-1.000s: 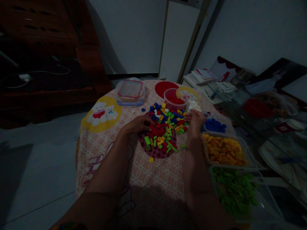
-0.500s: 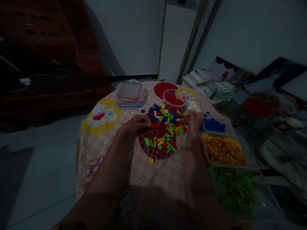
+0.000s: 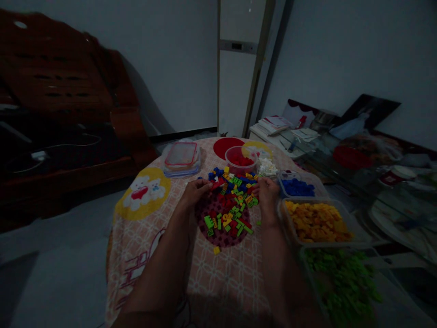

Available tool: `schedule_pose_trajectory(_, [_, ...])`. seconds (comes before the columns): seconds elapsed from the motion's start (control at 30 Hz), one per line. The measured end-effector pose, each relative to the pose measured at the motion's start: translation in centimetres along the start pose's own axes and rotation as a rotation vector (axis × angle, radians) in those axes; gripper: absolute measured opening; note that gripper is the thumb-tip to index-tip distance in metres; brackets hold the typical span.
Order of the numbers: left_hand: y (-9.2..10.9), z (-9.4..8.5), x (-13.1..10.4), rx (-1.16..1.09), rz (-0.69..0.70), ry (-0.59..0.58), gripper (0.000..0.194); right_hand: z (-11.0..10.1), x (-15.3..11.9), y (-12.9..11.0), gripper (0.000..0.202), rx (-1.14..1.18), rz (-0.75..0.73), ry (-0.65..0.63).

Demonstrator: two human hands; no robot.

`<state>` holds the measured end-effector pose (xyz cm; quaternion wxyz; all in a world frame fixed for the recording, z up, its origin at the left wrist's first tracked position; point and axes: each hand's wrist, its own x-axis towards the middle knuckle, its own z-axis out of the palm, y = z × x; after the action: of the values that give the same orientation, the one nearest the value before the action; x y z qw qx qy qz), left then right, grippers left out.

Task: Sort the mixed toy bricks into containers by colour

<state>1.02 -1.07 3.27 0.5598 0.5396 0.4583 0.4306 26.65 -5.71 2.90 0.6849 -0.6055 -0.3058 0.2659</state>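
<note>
My left hand [image 3: 198, 190] is at the left rim of a mixed pile of toy building bricks [image 3: 235, 196], its thumb and fingers closed on a long red brick [image 3: 217, 184]. Across the pile, my right hand [image 3: 267, 191] has its fingers curled together at the right edge, close to red and yellow bricks. Whatever its fingertips pinch is too dark and small to make out. Blue bricks lie mostly at the back of the pile, green and yellow ones toward the front, over a dark round patterned patch [image 3: 205, 209].
A round tub [image 3: 241, 157] of red bricks stands behind the pile, beside white bricks [image 3: 267, 167]. Down the right side sit containers of blue bricks [image 3: 297, 187], yellow bricks [image 3: 317, 221] and green bricks [image 3: 341, 282]. Stacked lidded boxes [image 3: 181, 157] stand back left. One yellow brick [image 3: 216, 250] lies in front.
The view has tilted up, so the table sits lower in the picture. My left hand has tilted the red brick upward, and my right hand has come inward to the pile with its fingers curled.
</note>
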Motion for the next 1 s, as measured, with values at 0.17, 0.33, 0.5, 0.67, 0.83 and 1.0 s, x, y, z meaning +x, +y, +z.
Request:
schedule_pose_trajectory(0.17, [1.6, 3.5, 3.2, -0.044, 0.134, 0.129, 0.045, -0.4, 0.3, 0.0, 0.024, -0.01, 0.027, 0.007])
schedule_pose_trajectory(0.33, [3.9, 7.0, 7.3, -0.025, 0.283, 0.232, 0.029, -0.7, 0.5, 0.1, 0.025, -0.033, 0.014, 0.028])
schedule_pose_trajectory(0.5, [4.5, 6.2, 6.6, 0.137, 0.404, 0.133, 0.029, -0.9, 0.7, 0.3, 0.02, -0.03, 0.015, 0.051])
schedule_pose_trajectory(0.67, [3.9, 2.9, 3.4, 0.506, 0.249, -0.203, 0.016, -0.8, 0.9, 0.5, 0.02, -0.035, -0.006, 0.043])
schedule_pose_trajectory(0.83, [4.3, 1.6, 2.3, 1.013, 0.202, -0.431, 0.006, -0.8, 0.8, 0.6, 0.02, -0.073, -0.014, 0.039])
schedule_pose_trajectory(1.0, [3.3, 2.8, 2.4, 0.978, 0.203, -0.399, 0.011, -0.9, 0.6, 0.5, 0.022, -0.055, -0.03, 0.027])
